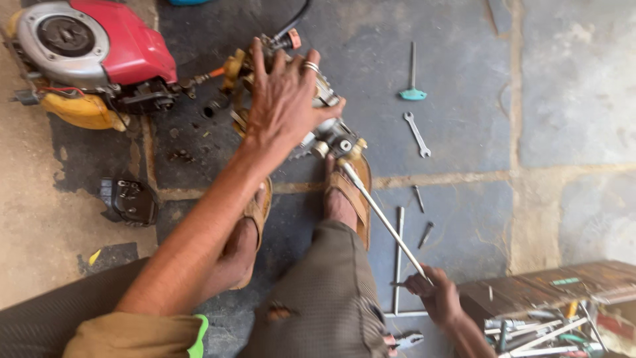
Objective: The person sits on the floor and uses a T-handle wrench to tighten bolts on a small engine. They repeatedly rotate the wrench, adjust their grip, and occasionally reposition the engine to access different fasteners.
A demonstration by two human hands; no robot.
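Bottom right of frame: my right hand (437, 295) is closed around the near end of a long thin silver metal rod (381, 215). The rod runs diagonally up-left, and its far tip sits at the grey metal pump-like assembly with brass fittings (331, 132). Just right of that hand is a worn wooden toolbox (563, 285) with loose tools in it. Red-handled pliers (405, 341) lie at the bottom edge. Both feet in brown sandals (354, 192) are planted at centre frame, toes right against the assembly. My left hand (285, 99), ring on one finger, is spread flat on top of the assembly, pressing down, fingers not curled round anything. Mid right on the stone floor: a small silver open-end spanner (417, 134) and a teal-handled T-key (413, 83). Upper left corner: a small engine with red cover and yellow tank (93, 53).
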